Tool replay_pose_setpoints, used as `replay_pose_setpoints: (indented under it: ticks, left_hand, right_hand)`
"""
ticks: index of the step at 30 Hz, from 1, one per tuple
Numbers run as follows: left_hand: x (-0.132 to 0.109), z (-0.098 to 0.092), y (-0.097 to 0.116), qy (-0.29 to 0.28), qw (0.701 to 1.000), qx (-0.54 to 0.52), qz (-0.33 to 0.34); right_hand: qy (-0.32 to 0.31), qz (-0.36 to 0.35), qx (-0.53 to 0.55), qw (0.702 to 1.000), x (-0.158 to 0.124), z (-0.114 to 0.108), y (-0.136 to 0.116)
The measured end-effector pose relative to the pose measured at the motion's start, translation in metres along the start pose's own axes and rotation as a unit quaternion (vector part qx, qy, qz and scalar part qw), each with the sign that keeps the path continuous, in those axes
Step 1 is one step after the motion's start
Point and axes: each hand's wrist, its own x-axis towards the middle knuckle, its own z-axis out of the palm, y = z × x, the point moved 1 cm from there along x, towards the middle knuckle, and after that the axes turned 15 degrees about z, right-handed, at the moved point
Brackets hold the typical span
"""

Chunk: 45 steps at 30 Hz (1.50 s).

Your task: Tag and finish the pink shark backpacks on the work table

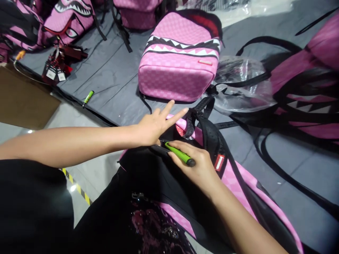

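A pink and black backpack (233, 180) lies across my lap, its black back and straps facing up. My left hand (155, 123) rests on its top edge near the carry handle (197, 118), pinching black material between thumb and lower fingers while two fingers stretch out. My right hand (196, 162) is closed round a green pen-like tool (180, 155) whose tip touches the black fabric just below my left hand.
A pink shark-mouth backpack (180, 56) stands ahead on the grey sheet (111, 74). More pink backpacks lie at right (312, 84) and top left (69, 17). A clear plastic bag (238, 84), a second green tool (88, 97), red tags (55, 65) and brown cardboard (23, 98) are nearby.
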Motion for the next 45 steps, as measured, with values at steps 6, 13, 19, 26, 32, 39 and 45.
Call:
replay_pose_setpoints:
  ticks: [6,13,19,26,32,39,45]
  left_hand:
    - [0.004,0.003,-0.001,0.004,0.999,0.031,0.013]
    - [0.002,0.001,-0.014,-0.02,0.998,-0.008,0.06]
    - [0.005,-0.005,-0.016,-0.039,0.997,-0.03,0.065]
    - [0.008,-0.001,-0.016,-0.026,0.997,-0.043,0.058]
    - [0.008,0.008,-0.02,0.017,0.996,-0.044,0.074]
    - [0.008,0.006,-0.02,0.01,0.996,-0.058,0.074]
    - [0.008,0.005,-0.02,0.003,0.995,-0.064,0.072]
  right_hand:
    - [0.024,-0.007,0.016,1.0,-0.002,0.001,0.004]
    - [0.007,0.006,0.026,1.0,-0.002,-0.003,0.002]
    - [-0.012,0.018,0.017,1.0,0.008,0.004,-0.008]
    - [0.023,0.042,-0.029,0.998,0.006,0.007,-0.014]
    - [0.05,0.074,-0.014,0.996,0.005,0.015,-0.016]
    - [0.066,0.092,-0.014,0.993,0.003,0.017,-0.02]
    - [0.068,0.108,-0.001,0.992,0.003,0.018,-0.017]
